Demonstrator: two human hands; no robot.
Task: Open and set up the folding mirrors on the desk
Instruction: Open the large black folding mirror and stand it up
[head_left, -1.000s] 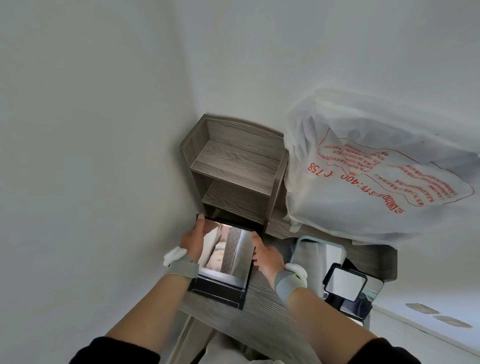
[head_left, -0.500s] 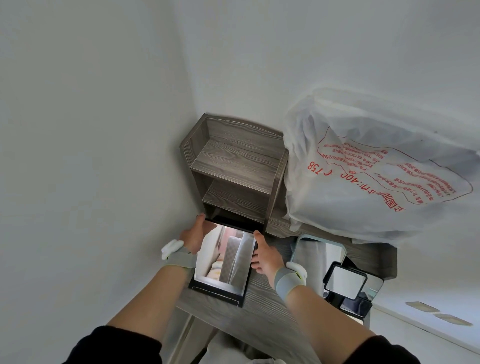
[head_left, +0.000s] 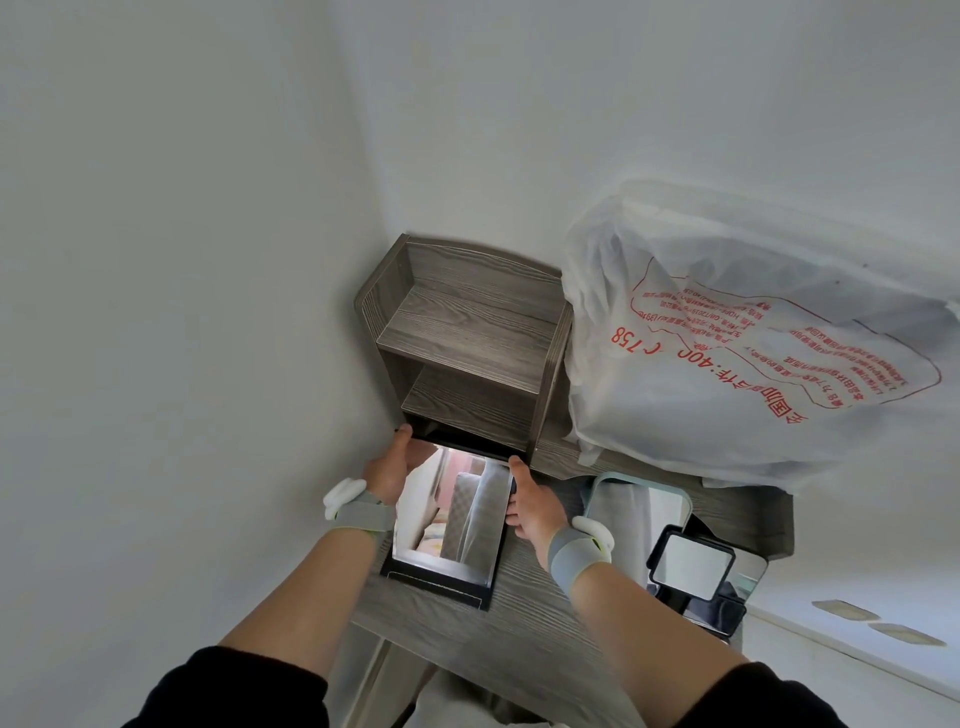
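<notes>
The folding mirror stands propped at the desk's back-left corner, just before the shelf unit; stiff, light, breakable glass, I judge, so I take its side edges only; my left hand and right hand pinch those edges, fingers half curled

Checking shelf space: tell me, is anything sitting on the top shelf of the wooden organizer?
No, the top shelf of the wooden organizer shows only bare wood grain.

white walls meet in corner | grey wood-grain desk | matching two-tier shelf unit against wall
</notes>
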